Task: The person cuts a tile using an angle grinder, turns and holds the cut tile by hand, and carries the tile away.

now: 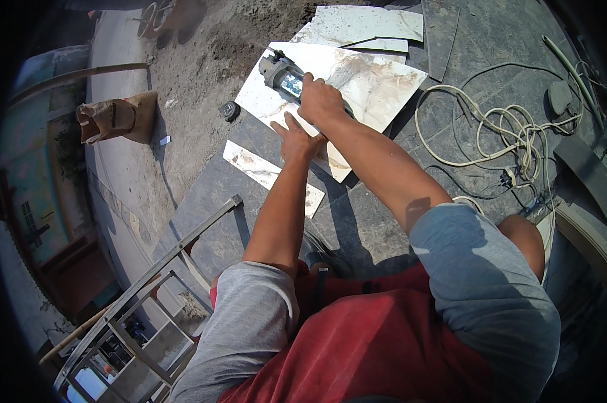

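Note:
A large white marbled tile [384, 84] lies tilted across other pieces on the dark grey floor. My right hand [321, 101] is wrapped round the body of a handheld power cutter [290, 82], whose grey head rests at the tile's far left part. Any blade is hard to make out. On the tile's near left edge, my left hand [295, 140] lies with its fingers spread and stretched out, close beside the right wrist. A narrow tile strip [266, 173] lies apart on the floor, just nearer than the left hand.
More white tile pieces [364, 23] lie beyond. A small black round object [229, 111] sits left of the tile. Coiled cream cable [528, 144] spreads over the right-hand floor. An aluminium ladder [139, 289] stands at the lower left; a brown paper sack [132, 117] is farther left, near sandy ground.

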The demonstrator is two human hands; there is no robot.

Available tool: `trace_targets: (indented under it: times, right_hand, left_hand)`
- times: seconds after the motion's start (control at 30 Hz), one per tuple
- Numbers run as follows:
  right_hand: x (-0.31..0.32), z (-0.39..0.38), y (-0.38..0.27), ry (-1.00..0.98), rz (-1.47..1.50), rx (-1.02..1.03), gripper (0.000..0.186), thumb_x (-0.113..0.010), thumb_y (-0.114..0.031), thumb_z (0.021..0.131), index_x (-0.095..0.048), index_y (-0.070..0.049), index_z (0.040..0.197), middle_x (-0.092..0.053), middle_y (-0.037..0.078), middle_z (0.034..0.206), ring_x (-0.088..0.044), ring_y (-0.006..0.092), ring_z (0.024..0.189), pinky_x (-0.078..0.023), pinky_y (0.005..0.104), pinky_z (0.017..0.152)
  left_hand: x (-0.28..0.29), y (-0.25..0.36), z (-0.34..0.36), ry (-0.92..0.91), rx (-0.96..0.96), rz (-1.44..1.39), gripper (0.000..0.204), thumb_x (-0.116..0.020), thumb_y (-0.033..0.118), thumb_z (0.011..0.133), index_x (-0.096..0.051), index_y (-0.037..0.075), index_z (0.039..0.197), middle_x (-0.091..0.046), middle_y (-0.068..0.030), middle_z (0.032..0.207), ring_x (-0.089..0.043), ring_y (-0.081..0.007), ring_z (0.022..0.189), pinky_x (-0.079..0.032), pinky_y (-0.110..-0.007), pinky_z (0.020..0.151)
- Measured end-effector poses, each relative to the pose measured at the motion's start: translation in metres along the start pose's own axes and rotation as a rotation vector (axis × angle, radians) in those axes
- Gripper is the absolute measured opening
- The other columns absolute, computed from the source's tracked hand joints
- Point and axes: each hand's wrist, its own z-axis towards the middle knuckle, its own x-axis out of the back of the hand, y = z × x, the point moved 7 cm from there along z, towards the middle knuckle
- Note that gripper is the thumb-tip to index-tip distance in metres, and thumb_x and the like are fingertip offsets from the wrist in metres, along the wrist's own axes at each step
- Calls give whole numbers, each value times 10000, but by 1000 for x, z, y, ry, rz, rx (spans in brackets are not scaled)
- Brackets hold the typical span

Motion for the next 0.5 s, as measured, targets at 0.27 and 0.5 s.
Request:
trace_targets:
  times: [0.27, 0.5]
  right_hand:
    - [2, -5, 5, 15, -14, -3, 630, -784, -248, 795, -481, 9, 1284, -652, 227, 1167, -693, 340, 1061, -579, 414, 881]
    - [2, -7, 7, 9, -3, 16, 588, -775, -228, 795, -492, -1, 1258, -658, 224, 1149, -697, 342, 1048, -580, 418, 875]
  left_hand:
    - [1, 1, -1, -1, 11, 6, 1254, -847, 533, 687, -102, 65, 1581, 5, -347, 1602, -385, -454, 1415, -451, -477, 1077]
    - [-1, 0, 0, 9, 10, -2, 1259, -856, 522, 680, -105, 62, 1581, 7, -354, 1599, -408, -475, 1392, -448, -473, 1079]
